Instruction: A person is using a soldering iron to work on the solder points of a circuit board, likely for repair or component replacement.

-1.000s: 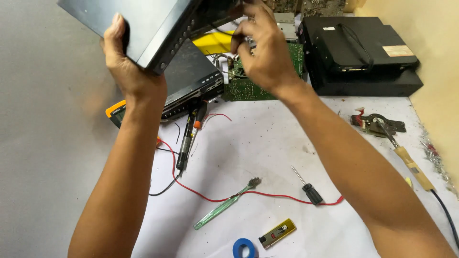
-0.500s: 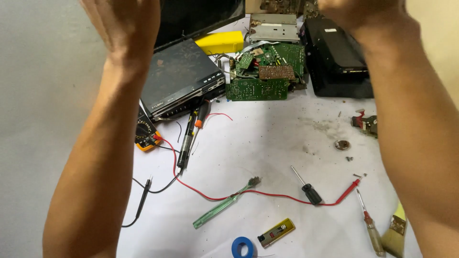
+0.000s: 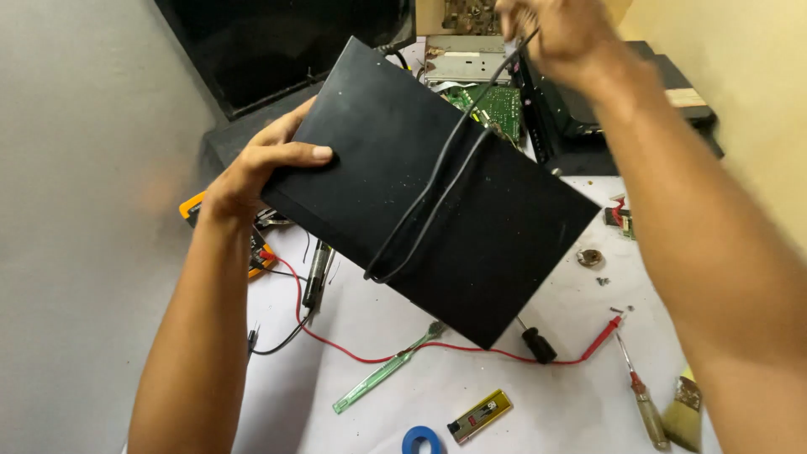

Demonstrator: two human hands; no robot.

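The flat black rectangular metal casing [image 3: 437, 193], which half a second ago was lifted so high that only its lower edge showed at the top of the view, is now lowered and tilted over the white worktable [image 3: 538, 412], its broad dark face turned up toward the camera. The left hand [image 3: 261, 164] clamps the casing's left edge, thumb pressed flat on the top face and fingers wrapped beneath. The right hand [image 3: 559, 34], earlier raised out at the casing's far side, now pinches the black power cord [image 3: 437, 189] above the casing's far right corner, fingers closed on it; the cord runs down across the casing's face in a long loop and doubles back. With the casing brought low, it hides the second black player and much of the green circuit board [image 3: 496, 101] behind it, which were plainly visible before. Below the casing's near corner lie the red test lead [image 3: 370, 353], a black-handled screwdriver [image 3: 536, 343] and a thin green strip board [image 3: 382, 374]; a yellow multimeter [image 3: 195, 206] peeks out beside the casing's left edge, under the left wrist. So the work appears to have moved from lifting the casing to handling its cord.
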